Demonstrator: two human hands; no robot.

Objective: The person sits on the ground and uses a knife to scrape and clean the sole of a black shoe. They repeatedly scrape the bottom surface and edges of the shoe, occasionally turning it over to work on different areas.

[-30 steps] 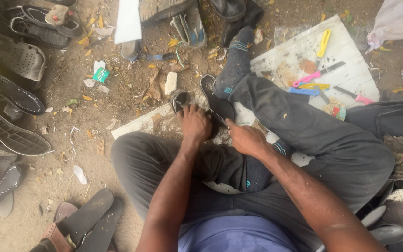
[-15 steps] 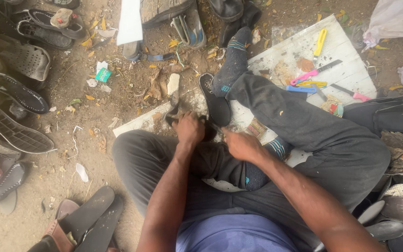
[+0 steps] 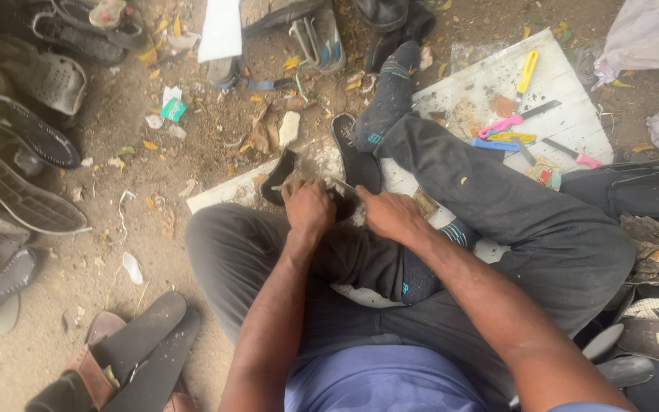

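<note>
Hands (image 3: 308, 207) (image 3: 387, 214) clasp black shoe (image 3: 284, 179) on board (image 3: 566, 114).

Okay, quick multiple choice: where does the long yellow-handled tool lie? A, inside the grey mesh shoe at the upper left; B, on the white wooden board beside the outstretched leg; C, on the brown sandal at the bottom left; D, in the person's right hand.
B: the yellow-handled tool rests on the white wooden board, well apart from the right hand.

Left hand (image 3: 308, 206) hides most of dark shoe (image 3: 280, 177).
</note>
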